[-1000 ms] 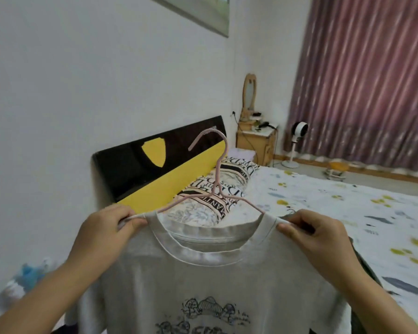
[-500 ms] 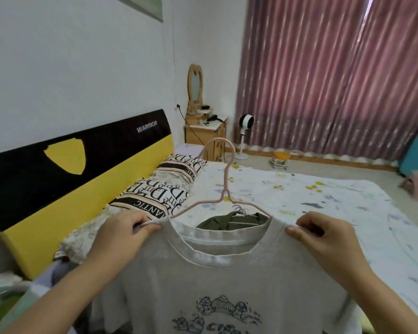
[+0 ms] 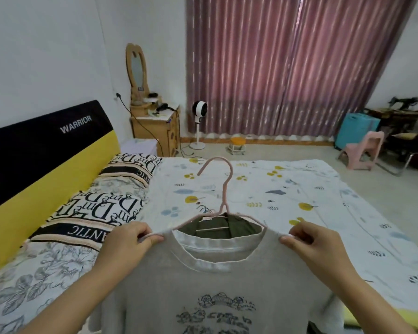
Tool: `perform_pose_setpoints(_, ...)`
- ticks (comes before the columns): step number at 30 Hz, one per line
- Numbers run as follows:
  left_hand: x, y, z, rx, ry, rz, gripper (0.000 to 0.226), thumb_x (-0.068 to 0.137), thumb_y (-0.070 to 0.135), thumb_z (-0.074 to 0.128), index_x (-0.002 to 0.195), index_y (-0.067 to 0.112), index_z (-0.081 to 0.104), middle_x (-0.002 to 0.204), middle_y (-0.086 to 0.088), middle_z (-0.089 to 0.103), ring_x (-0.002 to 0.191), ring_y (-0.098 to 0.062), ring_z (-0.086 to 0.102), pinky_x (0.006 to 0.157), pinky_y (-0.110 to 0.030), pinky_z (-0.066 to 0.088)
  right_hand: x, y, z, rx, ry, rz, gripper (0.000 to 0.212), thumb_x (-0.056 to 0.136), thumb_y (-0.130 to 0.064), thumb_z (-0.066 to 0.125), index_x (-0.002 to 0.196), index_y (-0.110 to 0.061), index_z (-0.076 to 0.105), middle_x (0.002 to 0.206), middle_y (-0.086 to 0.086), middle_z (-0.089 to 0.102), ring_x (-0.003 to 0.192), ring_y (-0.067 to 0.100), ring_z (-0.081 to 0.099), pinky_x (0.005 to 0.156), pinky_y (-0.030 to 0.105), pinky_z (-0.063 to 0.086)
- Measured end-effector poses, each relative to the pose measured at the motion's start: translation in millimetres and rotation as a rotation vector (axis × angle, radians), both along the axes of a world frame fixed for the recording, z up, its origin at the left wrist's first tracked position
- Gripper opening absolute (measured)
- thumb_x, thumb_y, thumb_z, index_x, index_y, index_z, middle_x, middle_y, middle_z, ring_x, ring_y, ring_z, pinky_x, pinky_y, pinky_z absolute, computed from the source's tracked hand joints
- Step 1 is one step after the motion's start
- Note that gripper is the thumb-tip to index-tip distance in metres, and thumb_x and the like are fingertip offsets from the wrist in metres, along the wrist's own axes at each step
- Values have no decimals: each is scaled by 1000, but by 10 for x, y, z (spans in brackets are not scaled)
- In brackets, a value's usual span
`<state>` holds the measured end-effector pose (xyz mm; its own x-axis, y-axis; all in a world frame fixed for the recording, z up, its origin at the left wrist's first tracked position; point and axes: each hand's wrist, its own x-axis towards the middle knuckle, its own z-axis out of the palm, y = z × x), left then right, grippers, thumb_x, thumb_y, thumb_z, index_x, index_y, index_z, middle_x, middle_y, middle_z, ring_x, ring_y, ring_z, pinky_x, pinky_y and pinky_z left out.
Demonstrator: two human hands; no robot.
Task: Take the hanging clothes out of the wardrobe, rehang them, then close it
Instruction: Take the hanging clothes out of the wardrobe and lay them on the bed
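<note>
A light grey T-shirt (image 3: pixel 217 288) with a dark printed drawing hangs on a pink hanger (image 3: pixel 223 189), held up over the bed. My left hand (image 3: pixel 128 242) pinches the shirt's left shoulder and the hanger end. My right hand (image 3: pixel 309 242) pinches the right shoulder. The hook points up and left. Behind the collar an olive green garment (image 3: pixel 223 228) lies on the bed, mostly hidden by the shirt. No wardrobe is in view.
The bed (image 3: pixel 287 201) with a flowered sheet fills the middle, pillows (image 3: pixel 101 210) and a black-and-yellow headboard (image 3: pixel 34 150) at left. Beyond stand a wooden nightstand (image 3: pixel 158 131) with a mirror, a white fan (image 3: pixel 199 112), purple curtains (image 3: pixel 287 68), a pink chair (image 3: pixel 362 150) and a blue case (image 3: pixel 357 128).
My view has swung right, from the wall and headboard to the bed and curtains. Both hands keep the same hold on the shirt's shoulders. The olive garment has come into view behind the collar.
</note>
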<state>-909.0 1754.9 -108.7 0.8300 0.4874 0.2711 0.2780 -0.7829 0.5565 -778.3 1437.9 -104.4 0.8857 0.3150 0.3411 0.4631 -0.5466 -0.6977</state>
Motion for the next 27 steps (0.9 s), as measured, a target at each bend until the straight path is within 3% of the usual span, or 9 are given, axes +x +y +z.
perform_pose_setpoints(4, 512, 324, -157, -38, 27, -29, 28, 81, 31, 69, 64, 11, 63, 62, 0, 57, 63, -13, 52, 56, -27, 34, 374, 313, -63, -54, 26, -63, 25, 76, -22, 76, 60, -23, 57, 59, -2, 58, 57, 11, 50, 56, 28, 37)
perform_pose_setpoints(14, 1536, 770, -640, -42, 79, -12, 30, 82, 32, 67, 60, 15, 57, 63, 6, 53, 66, -15, 48, 52, -21, 28, 1379, 859, -432, -200, 119, -129, 13, 82, -27, 70, 79, -16, 62, 70, -10, 54, 67, 4, 48, 58, 20, 36)
perform_pose_setpoints(18, 1996, 932, -879, -63, 115, 41, 29, 83, 33, 66, 63, 12, 59, 66, 4, 55, 66, -12, 49, 52, -22, 30, 1947, 1083, -717, -192, 165, -111, 13, 83, -28, 69, 77, -19, 60, 70, -7, 56, 69, 12, 51, 56, 22, 36)
perform_pose_setpoints(22, 2556, 1162, -1233, -53, 179, 102, 28, 83, 35, 66, 67, 12, 63, 68, 3, 59, 66, -13, 51, 54, -21, 32, 2652, 1384, -1102, -179, 233, -60, 21, 82, -23, 69, 68, -25, 54, 66, -8, 52, 65, 9, 47, 56, 22, 34)
perform_pose_setpoints(27, 3264, 1442, -1845, -50, 232, 184, 32, 84, 37, 65, 67, 9, 62, 67, 1, 58, 66, -16, 51, 51, -26, 29, 3478, 1787, -1669, -227, 321, -10, 15, 83, -22, 66, 73, -18, 56, 64, -7, 49, 63, 11, 45, 59, 27, 33)
